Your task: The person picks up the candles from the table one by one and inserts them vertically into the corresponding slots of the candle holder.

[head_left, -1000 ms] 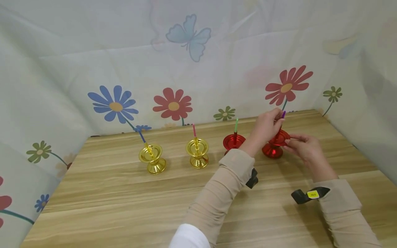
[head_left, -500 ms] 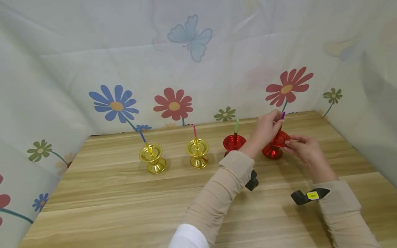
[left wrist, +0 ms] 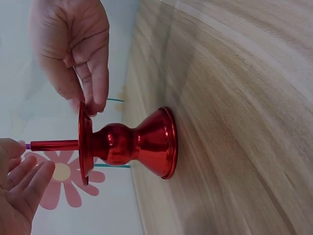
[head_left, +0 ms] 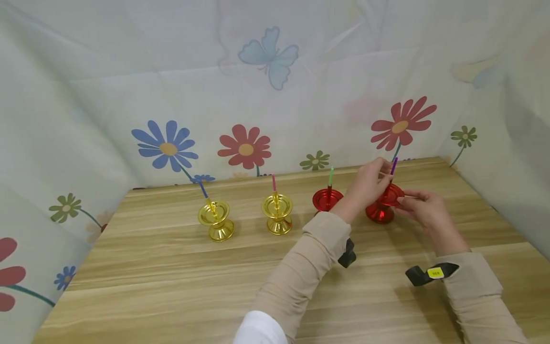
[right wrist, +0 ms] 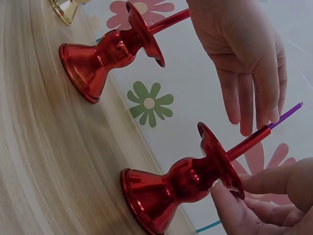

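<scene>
A purple candle (right wrist: 287, 115) stands in the socket of the rightmost red candle holder (head_left: 381, 213), which is upright on the table. My left hand (head_left: 366, 184) is right at this candle: its thumb tip overlaps the lower purple part in the left wrist view, and the other fingers are loosely extended beside the stem. From the right, my right hand (head_left: 425, 209) pinches the rim of the holder's dish between thumb and fingers. Just left is another red candle holder (right wrist: 110, 56) with a green candle (head_left: 331, 177), partly covered by my left forearm in the head view.
Two gold candle holders stand farther left on the wood-grain table (head_left: 172, 272): one (head_left: 278, 222) with a pink candle (head_left: 274, 182), one (head_left: 220, 229) with a blue candle (head_left: 204, 190). A flower-printed cloth (head_left: 193, 95) rises behind the table and at both sides.
More of the purple candle shows as my left fingers have loosened around it. My right hand keeps hold of the dish rim. The head view has shifted slightly.
</scene>
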{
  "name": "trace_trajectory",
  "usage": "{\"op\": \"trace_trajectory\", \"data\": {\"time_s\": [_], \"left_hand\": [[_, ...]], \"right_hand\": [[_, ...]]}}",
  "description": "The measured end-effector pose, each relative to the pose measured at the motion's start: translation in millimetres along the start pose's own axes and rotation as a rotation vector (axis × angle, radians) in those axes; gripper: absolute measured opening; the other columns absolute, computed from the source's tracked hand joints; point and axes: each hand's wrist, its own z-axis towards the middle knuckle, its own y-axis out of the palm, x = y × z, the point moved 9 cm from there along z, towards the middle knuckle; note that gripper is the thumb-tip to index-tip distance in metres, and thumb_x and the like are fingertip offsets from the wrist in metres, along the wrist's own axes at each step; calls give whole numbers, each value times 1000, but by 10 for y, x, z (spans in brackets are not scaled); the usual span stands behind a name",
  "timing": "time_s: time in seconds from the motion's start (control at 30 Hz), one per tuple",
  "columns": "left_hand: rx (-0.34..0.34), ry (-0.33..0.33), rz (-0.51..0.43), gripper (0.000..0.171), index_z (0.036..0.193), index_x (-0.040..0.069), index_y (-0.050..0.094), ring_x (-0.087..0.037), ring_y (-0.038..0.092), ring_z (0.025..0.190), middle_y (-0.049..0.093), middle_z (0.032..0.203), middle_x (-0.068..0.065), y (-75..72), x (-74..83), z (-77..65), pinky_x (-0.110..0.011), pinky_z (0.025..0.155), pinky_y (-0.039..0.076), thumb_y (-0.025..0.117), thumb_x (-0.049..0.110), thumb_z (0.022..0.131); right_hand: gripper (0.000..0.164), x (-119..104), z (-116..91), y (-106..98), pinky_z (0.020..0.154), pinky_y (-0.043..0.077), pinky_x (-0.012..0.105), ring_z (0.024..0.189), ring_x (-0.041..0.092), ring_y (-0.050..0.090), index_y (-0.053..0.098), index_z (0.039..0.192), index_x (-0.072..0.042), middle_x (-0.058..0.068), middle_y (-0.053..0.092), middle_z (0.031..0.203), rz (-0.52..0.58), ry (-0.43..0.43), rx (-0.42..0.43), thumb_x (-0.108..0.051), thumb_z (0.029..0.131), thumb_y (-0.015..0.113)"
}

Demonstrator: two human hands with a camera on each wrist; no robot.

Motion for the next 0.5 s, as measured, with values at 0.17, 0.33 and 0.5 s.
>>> {"op": "trace_trajectory", "data": {"time_s": [0.17, 0.33, 0.5], "left_hand": [[9, 18, 28, 24, 118, 12, 55, -6, 61, 106, 62, 116, 1, -34, 14, -8, -10, 87, 47, 57, 20, 96], [-16, 38, 50, 25, 119, 12, 54, -5, 59, 106, 62, 116, 2, -27, 83, -22, -8, 87, 46, 57, 22, 96], [-56, 71, 78, 25, 118, 12, 55, -5, 58, 107, 61, 117, 3, -4, 174, -87, -7, 87, 45, 56, 23, 96]], "right_hand": [[47, -234, -215, 154, 71, 58, 27, 73, 4, 66, 44, 132, 7, -10, 63, 80, -99, 2, 5, -10, 91, 61], [67, -412, -430, 181, 68, 56, 19, 69, -5, 58, 29, 142, 9, 17, 53, 121, -355, -15, 52, -30, 94, 57], [69, -519, -549, 142, 64, 53, 15, 69, -10, 52, 27, 140, 13, 35, 38, 134, -494, -90, 54, -32, 96, 53]]}}
